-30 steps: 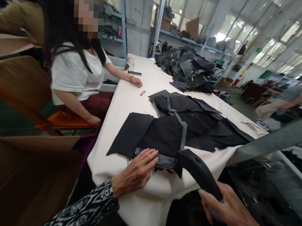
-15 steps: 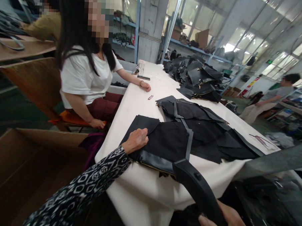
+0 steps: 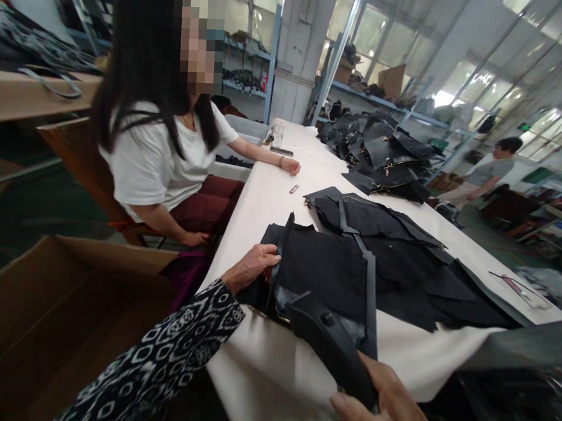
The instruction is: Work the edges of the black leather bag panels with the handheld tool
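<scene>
Our left hand pinches the folded edge of the black bag panel on the white surface — our right hand grips its stiff black flap. We judge mid-fold; flattening needs firm pressure.

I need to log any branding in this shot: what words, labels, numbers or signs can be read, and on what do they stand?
None can be read.
White cup at the table's far end: dark marks, too small to read.
Green sign by the windows: blurred.
Black strap in the right hand and black fabric piece under the left hand: no lettering shows.
</scene>
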A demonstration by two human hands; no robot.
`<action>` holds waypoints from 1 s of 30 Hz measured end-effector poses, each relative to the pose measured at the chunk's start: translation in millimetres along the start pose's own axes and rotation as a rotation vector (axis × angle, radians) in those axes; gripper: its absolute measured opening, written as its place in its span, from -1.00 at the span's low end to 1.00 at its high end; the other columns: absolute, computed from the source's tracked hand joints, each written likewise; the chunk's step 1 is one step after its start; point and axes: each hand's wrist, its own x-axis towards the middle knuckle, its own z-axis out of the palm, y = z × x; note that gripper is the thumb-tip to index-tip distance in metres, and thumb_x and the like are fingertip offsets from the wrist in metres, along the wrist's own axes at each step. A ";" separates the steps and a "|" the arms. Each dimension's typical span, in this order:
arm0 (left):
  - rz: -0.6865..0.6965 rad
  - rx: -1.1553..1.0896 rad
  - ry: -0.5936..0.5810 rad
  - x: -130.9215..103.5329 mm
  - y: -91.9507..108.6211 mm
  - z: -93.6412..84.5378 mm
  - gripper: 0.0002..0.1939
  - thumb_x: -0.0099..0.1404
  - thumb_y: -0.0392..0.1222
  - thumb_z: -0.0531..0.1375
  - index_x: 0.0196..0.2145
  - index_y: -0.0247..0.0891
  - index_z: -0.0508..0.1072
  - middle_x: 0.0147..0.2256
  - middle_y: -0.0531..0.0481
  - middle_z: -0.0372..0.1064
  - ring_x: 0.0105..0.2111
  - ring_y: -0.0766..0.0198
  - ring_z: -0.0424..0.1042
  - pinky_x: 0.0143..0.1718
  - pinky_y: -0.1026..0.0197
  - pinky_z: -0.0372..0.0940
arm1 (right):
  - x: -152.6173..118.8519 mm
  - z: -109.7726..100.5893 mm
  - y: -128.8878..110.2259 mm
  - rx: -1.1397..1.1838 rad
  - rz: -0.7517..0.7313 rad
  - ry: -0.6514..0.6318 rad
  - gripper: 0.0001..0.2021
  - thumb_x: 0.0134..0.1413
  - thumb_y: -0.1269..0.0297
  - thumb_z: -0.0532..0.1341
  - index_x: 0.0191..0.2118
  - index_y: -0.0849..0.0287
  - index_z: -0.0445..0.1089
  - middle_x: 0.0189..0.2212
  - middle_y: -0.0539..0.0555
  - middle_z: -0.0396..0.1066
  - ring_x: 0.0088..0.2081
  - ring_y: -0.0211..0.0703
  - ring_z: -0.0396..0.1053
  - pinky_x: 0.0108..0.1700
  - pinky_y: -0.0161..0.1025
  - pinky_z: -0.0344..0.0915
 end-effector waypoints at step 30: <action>-0.117 0.102 -0.124 0.7 -11.3 13.6 -0.72 0.17 0.02 0.17 -0.42 -0.22 0.20 -0.69 0.19 0.29 -0.75 0.39 0.26 -0.72 0.40 0.14 | -12.0 -48.3 43.8 0.250 -0.086 0.256 -0.65 0.10 -0.01 0.11 -0.47 0.20 0.21 -0.68 -0.10 0.25 -0.69 -0.32 0.25 -0.62 -0.41 0.18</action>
